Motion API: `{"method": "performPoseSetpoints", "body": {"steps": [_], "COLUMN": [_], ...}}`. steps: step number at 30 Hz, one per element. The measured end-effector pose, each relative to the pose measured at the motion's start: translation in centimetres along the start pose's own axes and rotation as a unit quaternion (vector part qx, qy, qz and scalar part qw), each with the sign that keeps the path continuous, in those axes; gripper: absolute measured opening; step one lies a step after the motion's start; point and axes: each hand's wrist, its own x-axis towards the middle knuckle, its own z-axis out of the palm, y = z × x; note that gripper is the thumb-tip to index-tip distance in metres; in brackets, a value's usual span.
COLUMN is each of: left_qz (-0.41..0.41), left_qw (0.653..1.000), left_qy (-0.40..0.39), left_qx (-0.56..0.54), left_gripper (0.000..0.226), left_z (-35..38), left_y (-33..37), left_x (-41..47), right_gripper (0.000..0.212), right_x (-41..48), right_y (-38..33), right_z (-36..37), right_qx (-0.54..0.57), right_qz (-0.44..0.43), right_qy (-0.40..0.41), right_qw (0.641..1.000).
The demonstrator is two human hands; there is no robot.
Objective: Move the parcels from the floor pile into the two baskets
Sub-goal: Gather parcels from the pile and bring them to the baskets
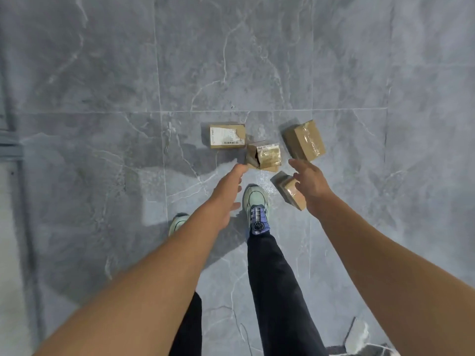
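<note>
Both empty: left hand point(226, 199) and right hand point(312, 187), fingers spread, above four parcels on the floor point(102, 73). Best to close left around the torn parcel point(264, 156), right around the near parcel point(289, 190), gripping opposite faces.

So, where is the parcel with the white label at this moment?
In the head view, the parcel with the white label lies on the grey floor, leftmost of the four, just left of the torn parcel.

Head cam looks steeply down, high over floor point(102, 73).
</note>
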Motion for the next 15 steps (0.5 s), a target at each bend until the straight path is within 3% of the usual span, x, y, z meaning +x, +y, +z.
{"method": "performPoseSetpoints", "body": {"steps": [2,6,11,13,15], "left_qz": [-0.014,-0.041,-0.042,-0.039,-0.042], "left_qw": [1.0,0.998,0.995,0.995,0.994], "left_qy": [0.002,0.003,0.005,0.015,0.02], "left_qx": [-0.01,-0.039,-0.088,-0.096,-0.1], "left_gripper": [0.023,0.03,0.017,0.023,0.03], "left_z": [1.4,3.7,5.9,6.3,6.4], "left_y": [0.1,0.7,1.1,1.1,0.7], "left_x": [3.1,8.7,14.2,15.9,17.4], "right_gripper": [0.034,0.062,0.102,0.102,0.088], "right_x": [3.6,10.5,18.6,20.1,21.2], "right_y": [-0.5,-0.8,0.4,0.6,1.1], "right_z": [-0.1,0.6,2.0,2.7,3.1], "right_qx": [-0.02,-0.041,-0.031,-0.015,-0.012], "right_qz": [-0.008,0.006,0.029,0.041,0.045], "right_qy": [-0.007,-0.032,-0.053,-0.057,-0.065], "right_qw": [1.0,0.999,0.998,0.997,0.997]}}
